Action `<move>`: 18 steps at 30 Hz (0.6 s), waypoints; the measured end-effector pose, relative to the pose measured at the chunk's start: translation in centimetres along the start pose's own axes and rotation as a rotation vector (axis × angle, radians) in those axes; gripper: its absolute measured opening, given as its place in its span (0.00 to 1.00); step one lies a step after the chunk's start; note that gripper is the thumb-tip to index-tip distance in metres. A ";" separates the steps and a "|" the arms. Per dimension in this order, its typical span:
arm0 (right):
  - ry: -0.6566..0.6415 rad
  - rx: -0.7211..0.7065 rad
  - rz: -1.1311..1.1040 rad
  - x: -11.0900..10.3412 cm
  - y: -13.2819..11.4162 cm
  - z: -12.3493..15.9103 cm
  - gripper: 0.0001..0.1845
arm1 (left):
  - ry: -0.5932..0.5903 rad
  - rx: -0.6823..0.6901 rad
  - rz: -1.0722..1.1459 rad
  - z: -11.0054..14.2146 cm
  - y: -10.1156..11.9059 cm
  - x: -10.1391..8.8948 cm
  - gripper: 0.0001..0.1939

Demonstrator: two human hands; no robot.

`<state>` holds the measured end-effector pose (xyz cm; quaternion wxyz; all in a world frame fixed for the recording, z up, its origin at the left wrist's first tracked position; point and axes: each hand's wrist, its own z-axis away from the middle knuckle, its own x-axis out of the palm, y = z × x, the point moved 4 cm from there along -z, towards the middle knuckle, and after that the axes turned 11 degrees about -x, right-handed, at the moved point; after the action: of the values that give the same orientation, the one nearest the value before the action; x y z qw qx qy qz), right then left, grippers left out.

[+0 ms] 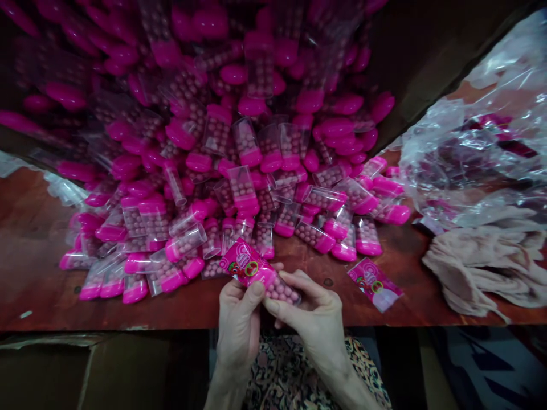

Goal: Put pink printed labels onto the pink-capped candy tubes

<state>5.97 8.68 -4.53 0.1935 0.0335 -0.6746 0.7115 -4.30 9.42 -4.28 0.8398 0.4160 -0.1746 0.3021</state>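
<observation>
Close to the table's front edge, my left hand [241, 316] pinches a pink printed sleeve [243, 263] between thumb and fingers. A clear candy container [282, 291] full of small pink balls sits partly inside that sleeve. Its bare end points right, and my right hand [314, 307] grips it with thumb and fingertips. A second printed sleeve [374, 283] lies flat on the table to the right of my hands. Just beyond my hands, a pile of similar containers with bright pink caps [243, 191] spreads over the table.
The pile spills from a dark, open box [410, 85] at the back. Clear plastic bags [461, 159], some with pink sleeves inside, lie on the right. A crumpled beige cloth [482, 267] rests near the right front edge. Below the table at left stands a cardboard box [123, 370].
</observation>
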 end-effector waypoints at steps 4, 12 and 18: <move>0.005 -0.015 -0.005 0.2 0.0 0.2 0.15 | 0.089 0.032 -0.047 0.5 0.0 0.0 0.07; 0.036 -0.487 0.391 -0.4 -2.3 1.5 0.24 | -0.017 -0.102 -0.072 0.4 -0.7 0.8 0.08; -0.029 -0.330 0.315 -0.4 -1.6 0.5 0.22 | 0.065 -0.041 0.035 0.5 0.0 0.7 0.09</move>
<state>6.77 8.15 -3.16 0.0733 -0.0944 -0.7816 0.6123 -3.80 9.25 -3.64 0.8479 0.3856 -0.1606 0.3265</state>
